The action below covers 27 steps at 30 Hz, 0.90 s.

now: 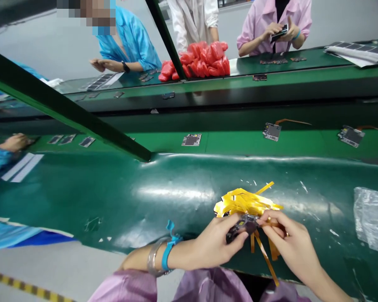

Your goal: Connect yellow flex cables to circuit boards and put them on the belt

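Note:
My left hand (pixel 225 239) grips a small dark circuit board (pixel 239 228) between thumb and fingers, tilted above the green table. At the board's right edge, my right hand (pixel 288 237) is closed, thumb against fingers, on an orange flex cable (pixel 275 247) that shows partly around its fingertips. What the tips touch exactly is hidden. Just beyond both hands lies a loose pile of shiny yellow-orange flex cables (pixel 244 201). One long strip (pixel 266 258) hangs below the hands towards the table's front edge.
Behind the work surface (pixel 107 197) runs a green conveyor belt (pixel 229 144) with several boards, two with cables attached. A green post (pixel 113 138) slants across the left. A clear plastic bag (pixel 373 218) lies at right. Co-workers sit opposite, near red pouches (pixel 204 61); a co-worker's hand (pixel 15 142) reaches in at left.

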{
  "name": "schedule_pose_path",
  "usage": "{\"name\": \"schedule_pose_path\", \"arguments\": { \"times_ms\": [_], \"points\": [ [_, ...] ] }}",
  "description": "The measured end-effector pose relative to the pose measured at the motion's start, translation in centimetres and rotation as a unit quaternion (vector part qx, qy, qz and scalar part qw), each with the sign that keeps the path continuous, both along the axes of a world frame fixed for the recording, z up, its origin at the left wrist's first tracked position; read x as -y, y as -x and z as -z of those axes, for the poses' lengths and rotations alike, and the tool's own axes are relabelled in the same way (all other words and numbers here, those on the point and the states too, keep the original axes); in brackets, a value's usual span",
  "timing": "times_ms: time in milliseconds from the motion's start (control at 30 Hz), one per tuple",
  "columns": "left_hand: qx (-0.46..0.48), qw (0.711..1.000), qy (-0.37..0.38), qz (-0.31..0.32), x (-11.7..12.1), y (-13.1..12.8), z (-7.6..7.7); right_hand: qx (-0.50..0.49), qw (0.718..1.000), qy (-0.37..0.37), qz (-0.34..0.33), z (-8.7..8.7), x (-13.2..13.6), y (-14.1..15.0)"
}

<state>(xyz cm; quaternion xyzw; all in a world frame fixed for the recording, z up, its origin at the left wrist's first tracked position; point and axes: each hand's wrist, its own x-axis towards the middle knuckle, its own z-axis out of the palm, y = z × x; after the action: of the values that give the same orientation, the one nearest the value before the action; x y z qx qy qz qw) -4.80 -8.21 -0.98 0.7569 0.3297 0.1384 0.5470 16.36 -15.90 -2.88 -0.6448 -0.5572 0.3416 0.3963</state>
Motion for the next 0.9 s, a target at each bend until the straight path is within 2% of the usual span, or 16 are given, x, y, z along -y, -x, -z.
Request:
{"name": "schedule_pose_path", "arguments": {
  "times_ms": [100, 200, 300, 433, 633, 900],
  "points": [
    [0.04, 0.99, 0.133, -0.019, -0.5, -0.4, 0.0, 0.031, 0.999, -0.033, -0.012, 0.2, 0.7, 0.1],
    [0.087, 0.96, 0.263, -0.035, -1.3, -0.8, 0.1, -0.039, 0.999, 0.009, 0.005, 0.0, 1.4, -0.1],
    [0.08, 0.939, 0.331, -0.056, -2.0, -1.3, 0.2, -0.106, 0.992, 0.05, 0.034, -0.7, 2.0, -0.6],
    [0.074, 0.943, 0.319, -0.054, -2.3, -2.0, -0.2, -0.081, 0.99, 0.097, 0.058, -1.9, 2.1, -0.5],
    [0.069, 0.954, 0.29, -0.009, -1.8, -1.7, -0.4, -0.09, 0.985, 0.132, 0.07, -2.6, 2.1, 0.2],
    [0.051, 0.959, 0.28, 0.006, -1.4, -1.4, -0.3, -0.046, 0.991, 0.127, 0.01, -2.2, 2.2, -0.2]
  ]
}}
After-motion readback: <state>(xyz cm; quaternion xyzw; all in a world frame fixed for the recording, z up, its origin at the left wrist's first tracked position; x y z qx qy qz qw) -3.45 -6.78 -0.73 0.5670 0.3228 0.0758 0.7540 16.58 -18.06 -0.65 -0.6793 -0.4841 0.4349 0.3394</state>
